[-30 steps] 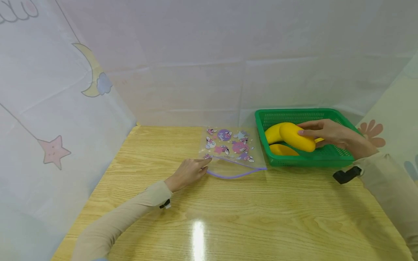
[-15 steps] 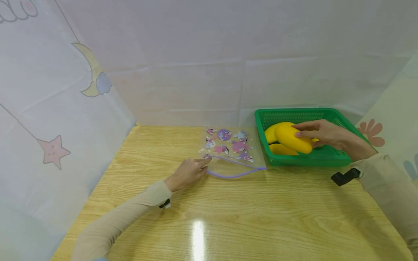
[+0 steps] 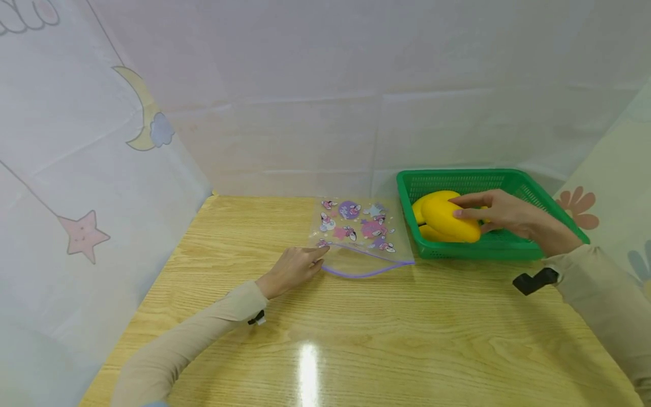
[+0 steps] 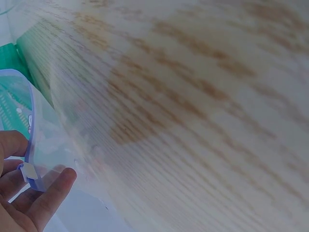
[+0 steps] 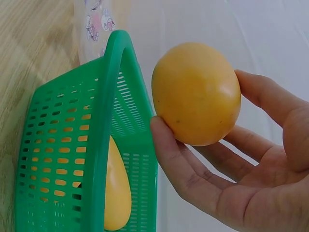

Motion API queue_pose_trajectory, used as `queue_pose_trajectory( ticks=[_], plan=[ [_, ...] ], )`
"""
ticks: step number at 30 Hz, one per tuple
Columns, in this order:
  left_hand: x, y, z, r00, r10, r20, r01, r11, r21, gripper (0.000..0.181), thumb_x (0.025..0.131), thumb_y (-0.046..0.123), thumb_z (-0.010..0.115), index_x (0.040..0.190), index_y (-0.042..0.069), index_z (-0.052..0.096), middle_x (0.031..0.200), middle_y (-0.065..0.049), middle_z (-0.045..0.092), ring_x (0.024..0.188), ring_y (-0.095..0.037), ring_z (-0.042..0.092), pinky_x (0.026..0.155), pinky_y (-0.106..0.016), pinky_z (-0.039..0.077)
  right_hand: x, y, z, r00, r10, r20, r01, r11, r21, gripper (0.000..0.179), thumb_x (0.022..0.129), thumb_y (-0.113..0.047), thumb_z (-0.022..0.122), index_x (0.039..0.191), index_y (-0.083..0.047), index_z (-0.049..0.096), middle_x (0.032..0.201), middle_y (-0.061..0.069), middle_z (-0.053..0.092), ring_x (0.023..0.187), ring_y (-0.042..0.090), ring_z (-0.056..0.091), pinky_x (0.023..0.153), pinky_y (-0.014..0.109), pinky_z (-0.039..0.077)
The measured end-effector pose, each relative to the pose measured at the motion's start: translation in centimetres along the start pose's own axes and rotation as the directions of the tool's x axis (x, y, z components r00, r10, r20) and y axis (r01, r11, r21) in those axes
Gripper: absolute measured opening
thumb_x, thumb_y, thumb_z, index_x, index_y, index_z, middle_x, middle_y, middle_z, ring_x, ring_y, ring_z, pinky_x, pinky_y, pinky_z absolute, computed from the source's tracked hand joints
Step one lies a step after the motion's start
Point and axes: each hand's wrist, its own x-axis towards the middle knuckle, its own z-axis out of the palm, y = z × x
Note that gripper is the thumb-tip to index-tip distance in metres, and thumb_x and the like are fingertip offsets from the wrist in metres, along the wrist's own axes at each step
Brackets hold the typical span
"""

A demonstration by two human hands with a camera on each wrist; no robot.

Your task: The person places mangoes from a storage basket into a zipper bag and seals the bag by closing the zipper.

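My right hand (image 3: 500, 212) holds a plump yellow mango (image 3: 450, 219) between thumb and fingers, over the left part of a green plastic basket (image 3: 488, 251). In the right wrist view the mango (image 5: 195, 94) shows end-on, above the basket's rim, and another mango (image 5: 117, 188) lies inside. My left hand (image 3: 292, 270) grips the near left corner of a clear zip bag (image 3: 356, 229) printed with pink and purple cartoon figures. Its purple zip edge bows apart at the mouth. A white slider (image 4: 29, 171) sits by the left fingers in the left wrist view.
The bag lies on a wooden table (image 3: 330, 333), just left of the basket. A pale cloth backdrop (image 3: 305, 113) rises behind and at both sides, close to the basket's back. More yellow fruit lies partly hidden under the held mango.
My right hand has shifted left with the mango, which now covers more of the fruit in the basket. The left hand and the bag have stayed put.
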Motion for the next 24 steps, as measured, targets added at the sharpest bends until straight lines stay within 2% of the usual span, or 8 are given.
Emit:
queue_pose_trajectory(
  ticks=[12,19,24],
  plan=[
    [-0.1,0.0,0.1,1.0,-0.008,0.01,0.008,1.0,-0.001,0.03,0.089,0.001,0.07,0.119,-0.003,0.068,0.093,-0.014,0.074,0.041,0.003,0.024,0.039,-0.01,0.025,-0.2,-0.3,1.0,1.0,-0.016,0.023,0.016,1.0,0.013,0.056,0.102,-0.02,0.058,0.147,0.007,0.038,0.15,0.031,0.033,0.099,0.009,0.064,0.079,0.04,0.057],
    [-0.1,0.0,0.1,1.0,-0.017,0.014,0.017,1.0,0.0,0.031,0.09,0.002,0.069,0.121,-0.003,0.068,0.092,-0.013,0.074,0.041,0.003,0.023,0.038,-0.01,0.025,0.0,-0.4,1.6,0.999,-0.031,0.023,0.031,0.999,-0.025,0.054,0.102,-0.022,0.058,0.145,0.006,0.042,0.148,0.029,0.038,0.103,0.005,0.061,0.08,0.039,0.057],
    [-0.1,0.0,0.0,1.0,-0.025,0.018,0.025,1.0,-0.004,0.031,0.091,0.003,0.069,0.121,-0.003,0.067,0.09,-0.012,0.074,0.041,0.003,0.023,0.039,-0.011,0.025,0.1,-0.6,2.0,1.0,-0.019,0.007,0.019,0.999,-0.045,0.053,0.101,-0.025,0.06,0.144,0.003,0.046,0.147,0.026,0.04,0.109,0.016,0.059,0.08,0.039,0.057]
  ],
)
